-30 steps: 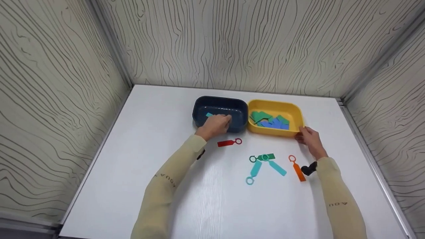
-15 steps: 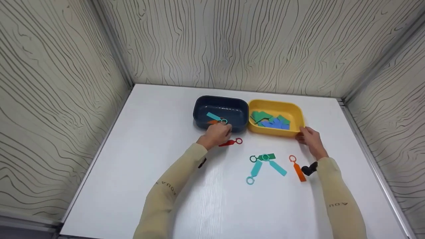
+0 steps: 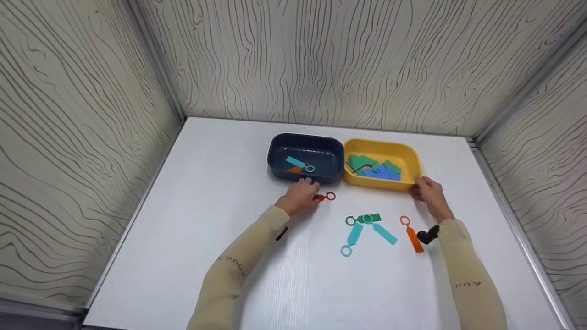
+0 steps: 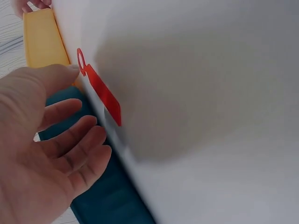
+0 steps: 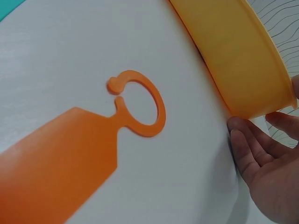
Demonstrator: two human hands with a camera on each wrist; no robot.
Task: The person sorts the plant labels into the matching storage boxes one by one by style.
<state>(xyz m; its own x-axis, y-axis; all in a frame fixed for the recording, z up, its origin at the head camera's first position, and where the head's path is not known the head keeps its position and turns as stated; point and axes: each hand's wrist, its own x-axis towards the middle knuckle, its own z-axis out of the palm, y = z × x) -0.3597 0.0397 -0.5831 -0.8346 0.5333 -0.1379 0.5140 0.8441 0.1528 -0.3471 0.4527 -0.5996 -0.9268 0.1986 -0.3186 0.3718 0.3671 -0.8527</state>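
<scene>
My left hand hovers over a red ring tag on the white table, in front of the dark blue bin. In the left wrist view its thumb and fingers are spread apart with nothing between them; the thumb tip overlaps the tag's ring. My right hand grips the front right corner of the yellow bin, fingers against its outer wall and one at the rim. Inside the blue bin lie a turquoise tag and an orange tag, partly covered.
Green pieces and blue pieces lie in the yellow bin, which stands against the blue one. On the table are a green tag, two turquoise tags and an orange tag near the right wrist. Patterned walls enclose the table.
My left hand has drawn back from inside the blue bin to the red tag before it, uncovering the orange and turquoise tags inside. My right hand stays at the yellow bin's corner.
</scene>
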